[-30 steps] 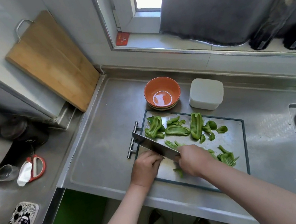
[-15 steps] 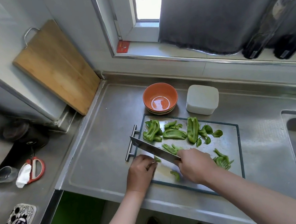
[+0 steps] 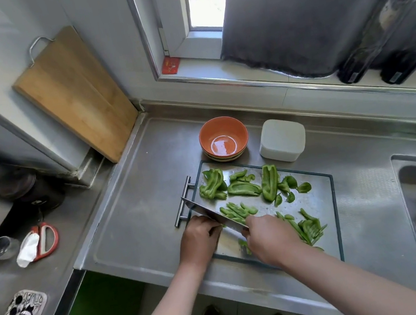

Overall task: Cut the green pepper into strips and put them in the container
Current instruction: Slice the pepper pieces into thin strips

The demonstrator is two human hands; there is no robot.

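Hands (image 3: 200, 237) (image 3: 269, 240) at cleaver (image 3: 210, 212), tip far-left.

Both forearms reach forward, left hand (image 3: 200, 236) curled knuckles-up, right hand (image 3: 269, 240) gripping the knife (image 3: 210, 212).

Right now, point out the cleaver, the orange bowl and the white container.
cleaver (image 3: 210, 213), head view, flat of the blade.
orange bowl (image 3: 210, 135), head view, inner wall on its left side.
white container (image 3: 281, 137), head view, middle of its top face.
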